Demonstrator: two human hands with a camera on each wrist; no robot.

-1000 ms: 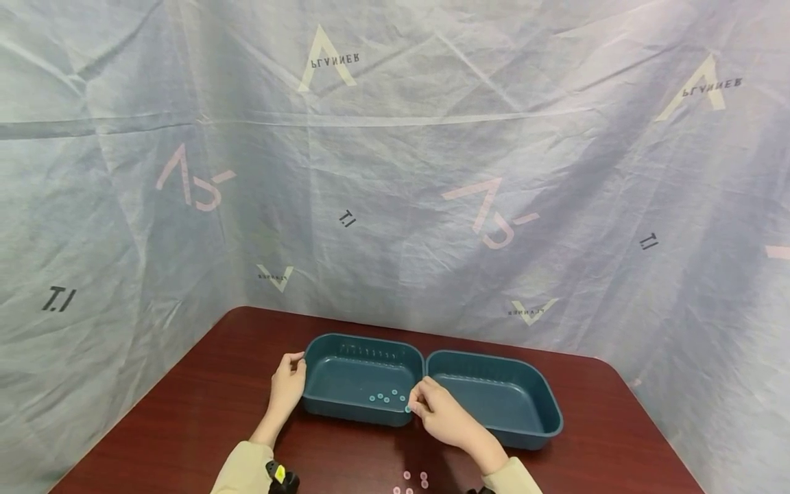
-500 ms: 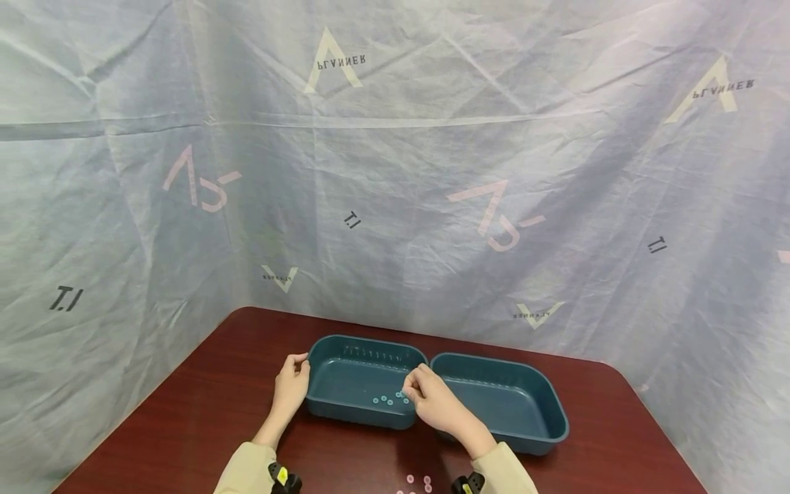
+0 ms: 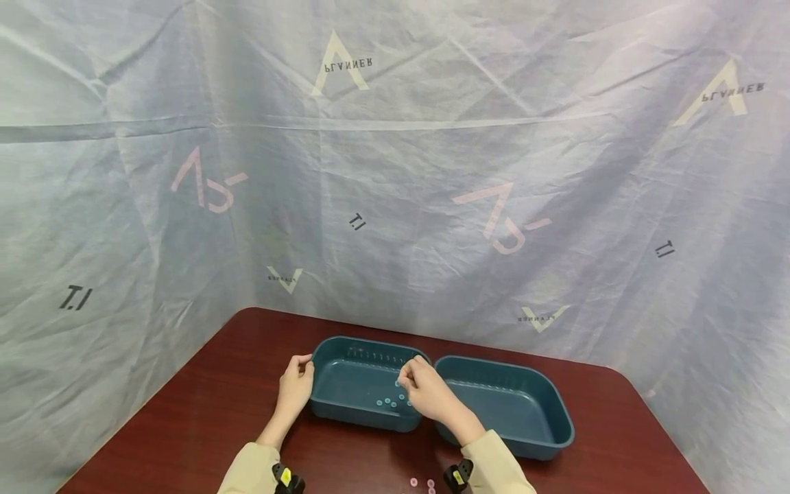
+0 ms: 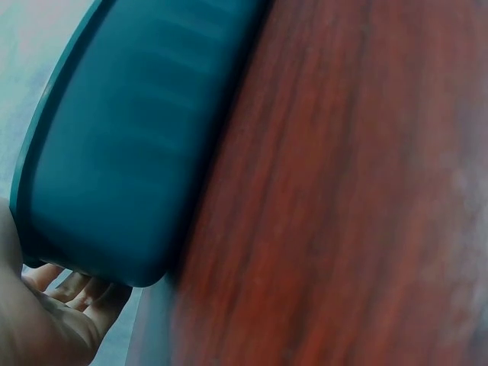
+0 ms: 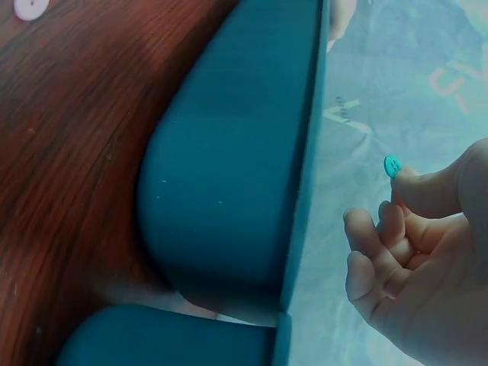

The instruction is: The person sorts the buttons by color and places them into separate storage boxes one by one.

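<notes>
Two dark teal plastic bins stand side by side. My left hand (image 3: 295, 387) holds the left end of the left bin (image 3: 361, 414), thumb at the rim and fingers against the outside of the end wall (image 4: 114, 168). Over the right part of this bin, my right hand (image 3: 432, 392) pinches a small teal button (image 5: 392, 165) between thumb and forefinger. The other fingers of that hand are curled. Several teal buttons (image 3: 393, 405) lie scattered on the left bin's floor, near its front right corner.
Beside the left bin stands the right bin (image 3: 540, 449), close under my right forearm. Pink buttons (image 3: 413, 482) lie on the dark red wooden table (image 3: 345, 460) near its front, partly cut off by the frame. A grey printed cloth (image 3: 395, 171) hangs behind the table.
My right hand has moved from the left bin's front right corner up and inward over the bin, still pinching the teal button. The left hand stays at the bin's left end. The head view has shifted slightly.
</notes>
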